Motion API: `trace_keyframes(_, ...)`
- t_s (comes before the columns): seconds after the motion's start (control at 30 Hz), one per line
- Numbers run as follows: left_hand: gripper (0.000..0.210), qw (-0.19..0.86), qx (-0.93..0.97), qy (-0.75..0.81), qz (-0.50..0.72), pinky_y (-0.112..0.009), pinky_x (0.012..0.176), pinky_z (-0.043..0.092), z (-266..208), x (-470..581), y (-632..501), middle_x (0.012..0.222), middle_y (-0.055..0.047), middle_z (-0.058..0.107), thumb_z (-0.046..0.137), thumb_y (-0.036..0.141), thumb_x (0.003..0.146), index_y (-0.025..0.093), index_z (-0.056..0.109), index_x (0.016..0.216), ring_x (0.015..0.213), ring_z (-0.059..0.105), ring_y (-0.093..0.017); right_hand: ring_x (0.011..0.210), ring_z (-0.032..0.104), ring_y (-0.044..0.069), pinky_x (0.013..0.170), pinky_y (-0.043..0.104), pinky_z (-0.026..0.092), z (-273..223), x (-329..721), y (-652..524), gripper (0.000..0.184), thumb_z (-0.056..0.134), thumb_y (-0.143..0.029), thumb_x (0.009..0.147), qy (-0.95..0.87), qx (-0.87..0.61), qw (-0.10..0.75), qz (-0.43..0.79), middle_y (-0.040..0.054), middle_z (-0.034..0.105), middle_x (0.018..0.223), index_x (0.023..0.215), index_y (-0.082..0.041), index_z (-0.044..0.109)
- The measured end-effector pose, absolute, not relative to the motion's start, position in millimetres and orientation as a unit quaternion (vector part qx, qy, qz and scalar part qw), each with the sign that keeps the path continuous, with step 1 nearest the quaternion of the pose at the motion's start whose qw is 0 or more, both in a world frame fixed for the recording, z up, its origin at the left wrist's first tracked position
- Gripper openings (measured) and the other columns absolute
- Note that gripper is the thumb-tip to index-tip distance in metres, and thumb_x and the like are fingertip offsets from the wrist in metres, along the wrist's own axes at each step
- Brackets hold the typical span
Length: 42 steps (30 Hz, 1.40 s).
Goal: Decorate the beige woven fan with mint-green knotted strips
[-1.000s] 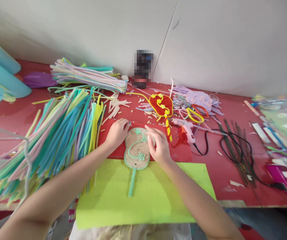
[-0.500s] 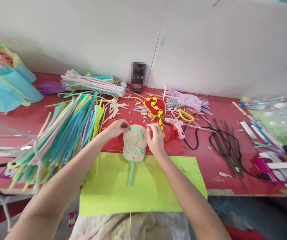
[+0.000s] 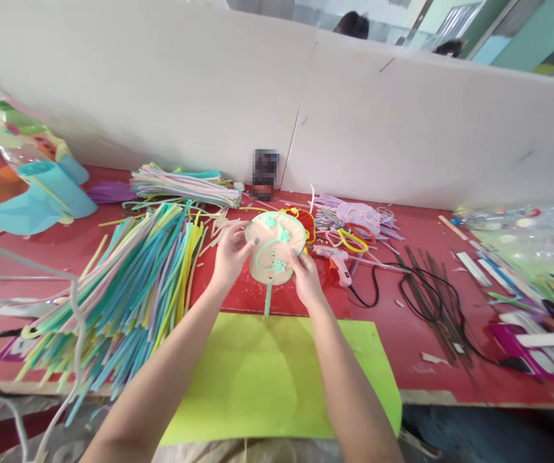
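Two opposite edges of the fan (image 3: 277,247) are held in the fingers of left hand (image 3: 230,256) and right hand (image 3: 308,280), likely for steadiness, beyond the sheet (image 3: 281,379); table (image 3: 409,350) contact is unclear.

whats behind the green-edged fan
Past the upper right edge of the green-edged fan, part of a red fan with yellow edging shows; anything directly behind is covered.

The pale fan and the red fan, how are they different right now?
The pale fan is edged in mint green, the red fan in yellow. The left hand and right hand hold the pale fan; the red fan lies beyond it, partly hidden. Both have contrasting edging.
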State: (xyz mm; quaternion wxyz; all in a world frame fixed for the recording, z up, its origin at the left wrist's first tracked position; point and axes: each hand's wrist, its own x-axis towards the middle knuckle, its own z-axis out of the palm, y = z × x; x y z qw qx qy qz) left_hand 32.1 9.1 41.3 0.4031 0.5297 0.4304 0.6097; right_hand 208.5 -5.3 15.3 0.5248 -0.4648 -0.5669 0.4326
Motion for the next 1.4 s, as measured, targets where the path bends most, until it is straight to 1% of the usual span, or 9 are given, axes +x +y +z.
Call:
trace_keyframes(0.13,0.038,0.366,0.544,0.444,0.611,-0.030,0.082,0.052,43,40,1,0.121,-0.008,0.059,0.067,0.027,0.073,0.022,0.055,0.110,0.098,0.063,-0.018,0.089,0.062,0.020,0.078,0.031,0.050,16,208,-13,0.035,0.051,-0.053,0.085,-0.547,-0.457,0.517,0.474,0.0028,0.067,0.094,0.097,-0.022,0.063)
trace_keyframes(0.53,0.012,0.273,0.488,0.510,0.654,-0.031,0.077,0.052,52,36,-13,0.090,-0.003,0.068,0.064,0.031,0.078,0.020,0.062,0.081,0.086,0.064,-0.017,0.053,0.043,0.013,0.048,0.024,0.035,28,209,-35,0.031,0.052,-0.049,0.086,-0.634,-0.466,0.493,0.371,-0.0009,0.052,0.061,0.082,-0.020,0.065)
trace_keyframes(0.63,0.009,0.243,0.494,0.489,0.677,-0.033,0.083,0.051,57,31,-14,0.103,-0.004,0.066,0.063,0.028,0.079,0.020,0.060,0.076,0.099,0.062,-0.018,0.057,0.048,0.015,0.051,0.025,0.038,30,209,-38,0.031,0.052,-0.049,0.086,-0.639,-0.459,0.490,0.376,0.0006,0.058,0.065,0.085,-0.021,0.065)
trace_keyframes(0.7,0.010,0.237,0.484,0.488,0.687,-0.032,0.083,0.051,59,25,-12,0.097,-0.004,0.067,0.063,0.028,0.080,0.019,0.058,0.075,0.096,0.063,-0.017,0.064,0.054,0.016,0.056,0.026,0.043,32,210,-39,0.031,0.053,-0.048,0.085,-0.632,-0.451,0.494,0.391,0.0016,0.062,0.071,0.088,-0.021,0.066)
trace_keyframes(0.83,0.015,0.266,0.414,0.498,0.714,-0.029,0.073,0.053,54,11,-5,0.075,-0.001,0.065,0.058,0.033,0.083,0.020,0.052,0.080,0.072,0.064,-0.013,0.072,0.058,0.018,0.063,0.028,0.047,34,210,-40,0.026,0.057,-0.046,0.084,-0.599,-0.429,0.513,0.439,0.0009,0.064,0.074,0.087,-0.021,0.066)
trace_keyframes(1.07,0.018,0.386,0.431,0.506,0.640,-0.030,0.068,0.055,28,12,5,0.073,-0.002,0.067,0.056,0.034,0.083,0.019,0.055,0.094,0.068,0.066,-0.014,0.094,0.064,0.022,0.078,0.035,0.053,23,212,-27,0.034,0.061,-0.052,0.078,-0.459,-0.370,0.604,0.536,0.0029,0.069,0.099,0.098,-0.024,0.064)
trace_keyframes(1.17,0.029,0.420,0.500,0.461,0.601,-0.032,0.077,0.053,25,30,-2,0.090,-0.007,0.070,0.061,0.037,0.080,0.018,0.061,0.102,0.082,0.067,-0.017,0.098,0.063,0.023,0.077,0.035,0.054,22,215,-21,0.042,0.061,-0.056,0.075,-0.422,-0.397,0.624,0.524,0.0044,0.069,0.105,0.102,-0.024,0.062)
trace_keyframes(1.27,0.047,0.514,0.466,0.361,0.623,-0.034,0.085,0.050,25,47,-12,0.111,-0.011,0.066,0.047,0.052,0.087,0.019,0.057,0.119,0.100,0.063,-0.022,0.103,0.062,0.022,0.081,0.033,0.052,24,216,-19,0.043,0.059,-0.054,0.078,-0.403,-0.399,0.640,0.519,0.0039,0.067,0.111,0.109,-0.023,0.060)
trace_keyframes(1.4,0.050,0.578,0.469,0.355,0.565,-0.031,0.080,0.048,20,54,-17,0.106,-0.010,0.068,0.056,0.053,0.081,0.015,0.063,0.113,0.097,0.062,-0.024,0.101,0.061,0.022,0.083,0.031,0.050,26,215,-21,0.041,0.059,-0.052,0.079,-0.435,-0.415,0.619,0.506,0.0033,0.068,0.107,0.105,-0.021,0.062)
